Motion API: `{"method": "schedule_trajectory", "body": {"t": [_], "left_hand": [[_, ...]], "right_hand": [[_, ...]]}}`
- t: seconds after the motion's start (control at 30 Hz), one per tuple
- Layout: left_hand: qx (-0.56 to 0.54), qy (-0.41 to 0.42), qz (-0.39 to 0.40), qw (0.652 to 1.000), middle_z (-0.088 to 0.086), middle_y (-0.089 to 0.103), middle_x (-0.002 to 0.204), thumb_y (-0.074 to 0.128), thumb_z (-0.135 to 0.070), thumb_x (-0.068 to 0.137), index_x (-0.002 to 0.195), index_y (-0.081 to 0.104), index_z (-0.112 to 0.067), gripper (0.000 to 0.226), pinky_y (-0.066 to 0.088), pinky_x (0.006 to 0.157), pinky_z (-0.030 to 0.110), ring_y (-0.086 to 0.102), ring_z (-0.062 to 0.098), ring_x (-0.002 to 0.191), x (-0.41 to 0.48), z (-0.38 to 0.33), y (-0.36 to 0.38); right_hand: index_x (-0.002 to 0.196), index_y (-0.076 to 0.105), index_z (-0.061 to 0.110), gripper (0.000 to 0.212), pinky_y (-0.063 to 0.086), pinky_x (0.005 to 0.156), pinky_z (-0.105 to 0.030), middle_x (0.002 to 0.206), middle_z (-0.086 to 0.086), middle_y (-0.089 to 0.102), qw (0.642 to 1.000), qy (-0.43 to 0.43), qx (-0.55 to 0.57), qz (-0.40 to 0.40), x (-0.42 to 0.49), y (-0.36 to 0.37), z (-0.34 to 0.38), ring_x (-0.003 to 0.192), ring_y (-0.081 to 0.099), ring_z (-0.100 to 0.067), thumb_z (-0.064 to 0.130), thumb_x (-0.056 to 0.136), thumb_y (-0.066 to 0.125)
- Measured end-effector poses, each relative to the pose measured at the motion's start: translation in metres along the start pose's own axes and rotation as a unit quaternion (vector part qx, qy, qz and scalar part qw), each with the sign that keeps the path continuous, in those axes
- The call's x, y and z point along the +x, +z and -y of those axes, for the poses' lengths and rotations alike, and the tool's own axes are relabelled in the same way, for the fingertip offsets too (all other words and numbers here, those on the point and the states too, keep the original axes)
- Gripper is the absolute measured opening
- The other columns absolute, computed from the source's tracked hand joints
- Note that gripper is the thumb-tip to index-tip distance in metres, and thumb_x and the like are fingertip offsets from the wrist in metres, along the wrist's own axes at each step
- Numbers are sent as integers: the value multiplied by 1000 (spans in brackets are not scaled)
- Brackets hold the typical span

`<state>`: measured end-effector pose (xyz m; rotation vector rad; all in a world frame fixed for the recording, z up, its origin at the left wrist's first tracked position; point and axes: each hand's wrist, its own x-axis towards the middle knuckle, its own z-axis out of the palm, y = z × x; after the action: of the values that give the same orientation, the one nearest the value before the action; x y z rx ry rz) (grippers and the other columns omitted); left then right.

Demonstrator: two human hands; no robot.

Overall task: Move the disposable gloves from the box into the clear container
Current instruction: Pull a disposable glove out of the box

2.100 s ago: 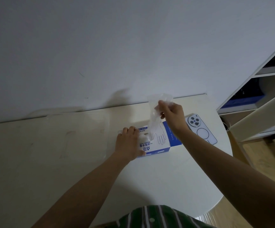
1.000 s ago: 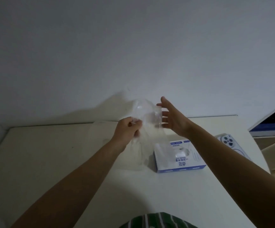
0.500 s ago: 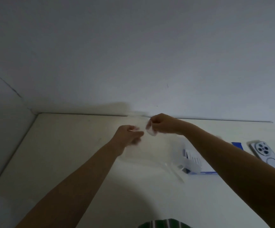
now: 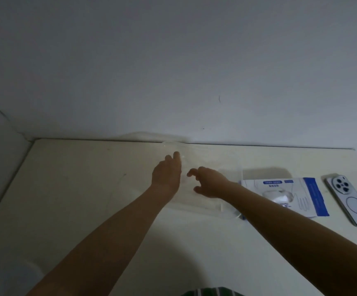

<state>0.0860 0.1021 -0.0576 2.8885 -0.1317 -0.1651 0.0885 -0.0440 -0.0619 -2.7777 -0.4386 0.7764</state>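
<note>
A cream table (image 4: 66, 189) meets a plain grey wall (image 4: 173, 60). The left hand (image 4: 168, 175) rests straight-fingered against the clear container (image 4: 196, 202), which is faint and glassy. The right hand (image 4: 210, 183) hovers over it, loosely curled and empty. Just right, white gloves (image 4: 278, 196) bulge from the box (image 4: 308, 189), beside a phone (image 4: 352, 199).

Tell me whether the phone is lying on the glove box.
No, the phone lies on the table right of the box, with a gap between them.
</note>
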Motion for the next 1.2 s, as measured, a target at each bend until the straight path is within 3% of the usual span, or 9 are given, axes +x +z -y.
{"method": "schedule_trajectory", "body": {"t": [0.1, 0.27, 0.4, 0.5, 0.6, 0.83, 1.07, 1.13, 1.2], "left_hand": [[91, 18, 11, 996, 12, 48, 116, 70, -11, 83, 123, 39, -7, 50, 43, 69, 27, 59, 23, 93, 1, -4, 3], [167, 177, -75, 967, 7, 52, 83, 74, 3, 59, 84, 57, -11, 33, 42, 59, 28, 52, 20, 71, 1, -18, -2], [186, 93, 140, 968, 9, 52, 119, 58, -5, 90, 120, 58, -8, 30, 46, 88, 31, 55, 24, 110, 8, -18, 14], [250, 48, 223, 941, 14, 46, 134, 45, -4, 96, 129, 56, -5, 35, 43, 98, 33, 50, 28, 122, 16, -9, 21], [263, 63, 249, 930, 14, 49, 133, 46, -5, 96, 128, 57, -6, 34, 45, 97, 33, 52, 27, 122, 18, -12, 17], [113, 68, 183, 974, 10, 62, 119, 56, -10, 90, 128, 55, -10, 38, 47, 88, 32, 60, 26, 110, 11, -40, 22], [126, -32, 251, 959, 20, 19, 144, 74, -28, 82, 149, 10, -3, 96, 45, 95, 36, 44, 31, 122, 0, -17, 45], [125, -36, 272, 954, 19, 22, 144, 72, -34, 83, 149, 11, -3, 95, 45, 95, 35, 46, 31, 122, -1, -19, 37], [119, -25, 216, 969, 13, 37, 132, 64, -31, 87, 141, 29, -7, 68, 47, 85, 33, 53, 27, 113, -3, -28, 23]], "right_hand": [[149, 30, 24, 72, 50, 94, -37, 137, -12, 38, 999, 15, -15, 47, 13, 19, -4, 114, 52, -28, 20, 87, 67], [149, 25, 18, 83, 51, 91, -35, 137, -17, 28, 1000, 5, 14, 9, 28, 36, -5, 108, 50, -28, 20, 82, 74], [150, 20, 19, 94, 50, 91, -38, 138, -14, 21, 1000, 23, 18, 9, 29, 41, -16, 113, 48, -30, 25, 77, 79], [153, 8, 29, 110, 47, 99, -43, 146, -13, 13, 998, 52, -4, 23, 24, 39, -28, 124, 40, -33, 29, 72, 83], [152, 4, 33, 118, 46, 100, -46, 147, -12, 11, 998, 50, -34, 32, 19, 39, -35, 126, 38, -33, 29, 67, 86], [153, -1, 30, 126, 50, 94, -43, 147, -14, 12, 995, 29, -74, 56, 13, 36, -38, 126, 38, -33, 19, 65, 88], [154, -3, 25, 118, 47, 99, -42, 152, -15, 10, 995, 31, -64, 70, 4, 31, -34, 130, 36, -34, 21, 73, 83], [153, 15, 21, 97, 48, 98, -39, 148, -13, 26, 1000, -4, -8, 23, -4, 15, -27, 125, 44, -28, 25, 79, 77], [138, 47, 20, 54, 52, 90, -34, 128, -4, 53, 992, -67, 68, -87, -20, -13, -23, 104, 57, -16, 26, 88, 66]]}}
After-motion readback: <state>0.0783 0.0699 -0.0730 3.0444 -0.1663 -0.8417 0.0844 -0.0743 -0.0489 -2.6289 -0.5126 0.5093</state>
